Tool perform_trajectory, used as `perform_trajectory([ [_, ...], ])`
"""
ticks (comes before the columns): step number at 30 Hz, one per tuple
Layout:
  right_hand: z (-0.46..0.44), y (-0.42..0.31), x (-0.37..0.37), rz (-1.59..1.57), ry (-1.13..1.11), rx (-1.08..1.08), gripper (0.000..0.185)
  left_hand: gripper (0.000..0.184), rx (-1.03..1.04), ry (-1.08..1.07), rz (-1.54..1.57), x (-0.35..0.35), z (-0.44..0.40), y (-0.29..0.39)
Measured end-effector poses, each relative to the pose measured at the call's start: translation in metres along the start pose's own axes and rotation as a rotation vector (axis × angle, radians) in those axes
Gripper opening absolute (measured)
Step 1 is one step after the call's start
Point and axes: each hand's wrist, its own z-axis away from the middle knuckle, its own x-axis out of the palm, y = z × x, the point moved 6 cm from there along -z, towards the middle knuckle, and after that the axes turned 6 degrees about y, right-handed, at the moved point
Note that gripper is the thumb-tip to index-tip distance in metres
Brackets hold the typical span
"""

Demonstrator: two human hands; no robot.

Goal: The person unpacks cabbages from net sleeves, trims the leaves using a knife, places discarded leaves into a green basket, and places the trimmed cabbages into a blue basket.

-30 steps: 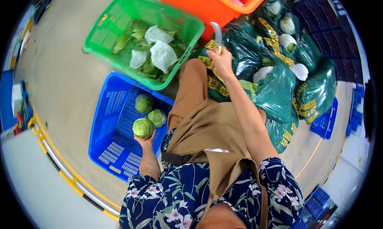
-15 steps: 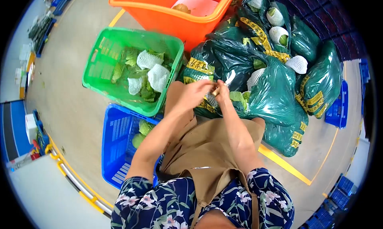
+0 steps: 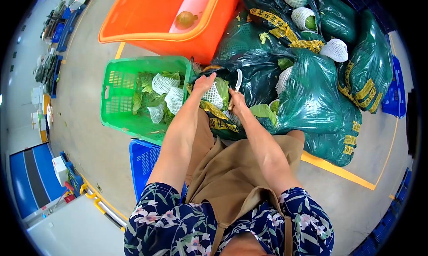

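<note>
My right hand (image 3: 237, 100) is closed round the handle of a curved knife (image 3: 239, 80), its blade pointing up. Just left of it, a cabbage (image 3: 221, 89) partly covered by a white foam net (image 3: 212, 96) lies at the opening of a dark green plastic bag (image 3: 256, 84). My left hand (image 3: 204, 84) touches the upper left side of this cabbage; its grip is partly hidden. Leaves and white foam nets (image 3: 165, 83) lie in the green crate (image 3: 129, 127) to the left.
An orange bin (image 3: 178, 41) stands beyond the green crate, with a brown round item (image 3: 185, 19) inside. Part of a blue crate (image 3: 143, 160) shows below the green one. More filled green bags (image 3: 370, 64) lie at the right.
The cabbage that my left hand held over the blue crate is gone from it. Both hands came together, then parted around a netted cabbage at the bag. The view has shifted.
</note>
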Motion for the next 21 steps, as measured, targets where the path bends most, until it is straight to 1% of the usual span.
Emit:
perform_trajectory([
  [1,0.009,-0.003,0.002,-0.086,-0.006,0.028,0.027,0.073,0.015,0.072,0.050,-0.005,0.016,0.008],
  [3,0.014,-0.002,-0.003,-0.212,0.019,-0.059,0.024,0.071,0.060,0.224,0.151,-0.018,0.050,0.023],
  [4,0.024,-0.005,-0.004,-0.308,-0.021,-0.051,0.025,0.064,0.175,0.306,0.230,-0.022,0.065,0.030],
  [7,0.057,-0.024,-0.021,-0.418,-0.052,-0.154,0.026,0.064,0.289,0.385,0.363,-0.043,0.118,0.057],
  [8,0.089,-0.046,-0.027,-0.401,-0.062,-0.201,0.028,0.058,0.295,0.399,0.411,-0.042,0.129,0.061],
  [9,0.106,-0.062,-0.039,-0.360,-0.013,-0.294,0.031,0.059,0.311,0.413,0.436,-0.039,0.142,0.069],
  [11,0.129,-0.091,-0.065,-0.273,-0.068,-0.464,0.032,0.057,0.279,0.346,0.516,-0.034,0.173,0.095],
  [12,0.145,-0.111,-0.077,-0.207,-0.038,-0.533,0.038,0.055,0.263,0.339,0.590,-0.020,0.181,0.101],
  [13,0.172,-0.136,-0.083,-0.200,-0.056,-0.629,0.040,0.052,0.246,0.331,0.666,-0.003,0.185,0.106],
  [14,0.189,-0.154,-0.089,-0.171,-0.123,-0.675,0.042,0.048,0.299,0.285,0.771,0.019,0.183,0.111],
  [15,0.203,-0.167,-0.094,-0.140,-0.189,-0.720,0.043,0.042,0.371,0.234,0.792,0.025,0.198,0.135],
  [16,0.218,-0.177,-0.095,-0.009,-0.068,-0.856,0.040,0.039,0.490,0.057,1.013,0.031,0.214,0.175],
  [17,0.221,-0.182,-0.097,0.214,-0.002,-0.915,0.035,0.036,0.593,-0.132,1.228,0.040,0.228,0.211],
  [19,0.220,-0.194,-0.134,0.188,0.298,-0.891,0.028,0.031,0.546,-0.435,1.492,0.089,0.216,0.252],
  [20,0.215,-0.204,-0.156,-0.052,0.331,-1.047,0.029,0.033,0.925,-0.043,0.876,0.092,0.217,0.264],
  [21,0.215,-0.211,-0.179,-0.123,0.291,-0.960,0.026,0.039,0.912,0.022,0.630,0.092,0.223,0.276],
])
